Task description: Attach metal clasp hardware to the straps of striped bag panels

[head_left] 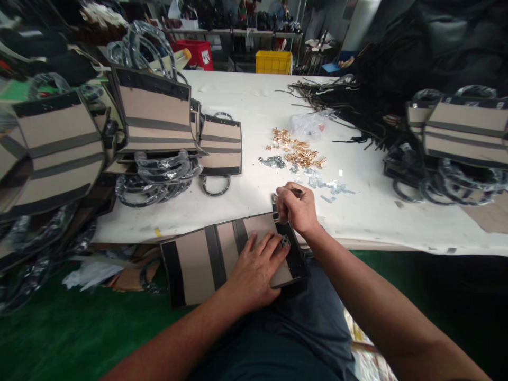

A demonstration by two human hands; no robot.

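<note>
A beige and black bag panel (226, 244) lies partly over the table's front edge and the person's lap. My left hand (257, 267) rests flat on it with the fingers spread. A small metal plate (285, 241) shows at the fingertips of that hand, near the panel's black right strip. My right hand (296, 207) is closed round a dark, thin tool (297, 191) at the panel's upper right corner. Beyond it are a pile of gold metal fittings (304, 156) and silver metal pieces (272, 161) on the white table (238, 198).
Stacked bag panels with wrapped handles stand at the left (156, 103) and at the right (466, 124). Black straps (341, 103) and a clear plastic bag (307, 124) lie farther back. Behind the table are a yellow crate (273, 62) and a red crate (192, 52).
</note>
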